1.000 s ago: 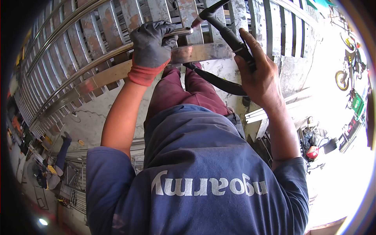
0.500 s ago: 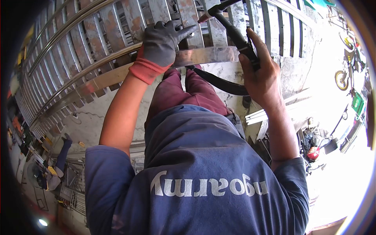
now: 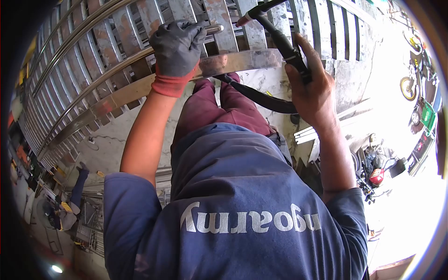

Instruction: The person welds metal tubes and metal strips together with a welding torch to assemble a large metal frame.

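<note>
My left hand (image 3: pixel 176 49), in a dark grey glove with a red cuff, is closed around a round metal tube (image 3: pixel 213 29). The tube's rounded end sticks out to the right of the fingers. My bare right hand (image 3: pixel 315 95) grips the black handle of a TIG welding torch (image 3: pixel 285 46). The torch's pinkish cup (image 3: pixel 241 21) points left towards the tube end, with a gap between them. Beneath both hands lies a grating of parallel flat metal bars (image 3: pixel 225 37), with a curved flat metal strip (image 3: pixel 238 63) along its near edge.
A black cable sleeve (image 3: pixel 259 99) hangs from the torch towards my legs. White lengths of stock (image 3: pixel 308 135) lie on the floor at right. Motorbikes (image 3: pixel 408 88) stand farther right. Another person (image 3: pixel 65 210) is low down at far left, near metal frames.
My left hand has shifted slightly left and up, and its stretched finger has curled in around the tube. More of the tube's end shows. The torch has stayed almost still.
</note>
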